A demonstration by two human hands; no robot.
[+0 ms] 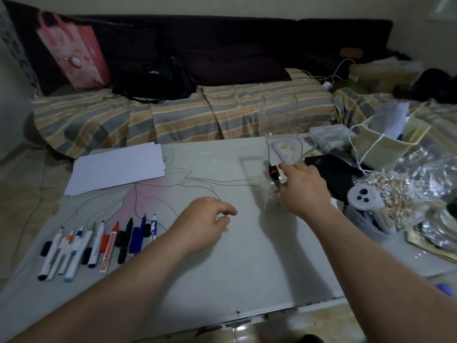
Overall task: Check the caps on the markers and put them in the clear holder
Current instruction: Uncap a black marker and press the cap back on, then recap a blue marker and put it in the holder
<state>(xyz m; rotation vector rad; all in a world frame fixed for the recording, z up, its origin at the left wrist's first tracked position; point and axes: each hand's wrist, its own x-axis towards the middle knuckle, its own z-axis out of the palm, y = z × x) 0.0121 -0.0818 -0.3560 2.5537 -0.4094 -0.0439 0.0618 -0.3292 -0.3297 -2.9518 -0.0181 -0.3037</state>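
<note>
Several markers lie in a row on the table's front left, tips pointing away, with loose red, black and blue caps among them. A small clear holder stands right of centre. A black marker with a red ring sticks up out of it, tilted. My right hand is at the holder, forefinger and thumb tips on that marker. My left hand hovers over the table between the row and the holder, fingers loosely curled, holding nothing.
White paper sheets lie at the back left. The right side is crowded: a black case, a white controller, a crinkled plastic bag, a pale bag. A taller clear box stands behind the holder. Behind the table is a striped sofa.
</note>
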